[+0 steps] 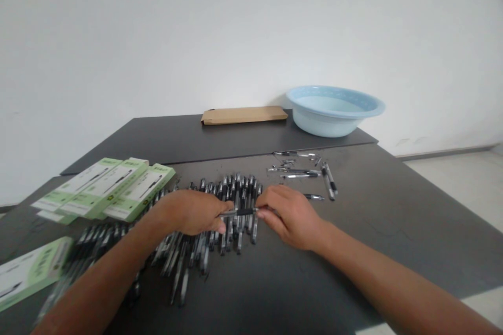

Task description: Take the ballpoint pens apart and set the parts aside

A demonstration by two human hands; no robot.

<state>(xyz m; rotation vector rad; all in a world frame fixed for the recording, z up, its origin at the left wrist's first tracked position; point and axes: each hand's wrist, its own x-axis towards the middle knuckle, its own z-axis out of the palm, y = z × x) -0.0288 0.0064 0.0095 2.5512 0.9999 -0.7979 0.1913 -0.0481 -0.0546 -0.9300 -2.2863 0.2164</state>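
Both my hands hold one black-and-clear pen [240,212] level above a heap of similar pens [220,204] on the dark table [353,230]. My left hand [194,212] grips its left end with fingers curled. My right hand [288,214] pinches its right end. The heap spreads from the table's middle toward the left front, partly under my left forearm.
Several green-and-white pen boxes [118,188] lie at the left, another box [27,272] at the front left edge. A few loose pens and parts [310,172] lie behind my right hand. A light blue basin [334,110] and a brown envelope [243,114] sit at the back.
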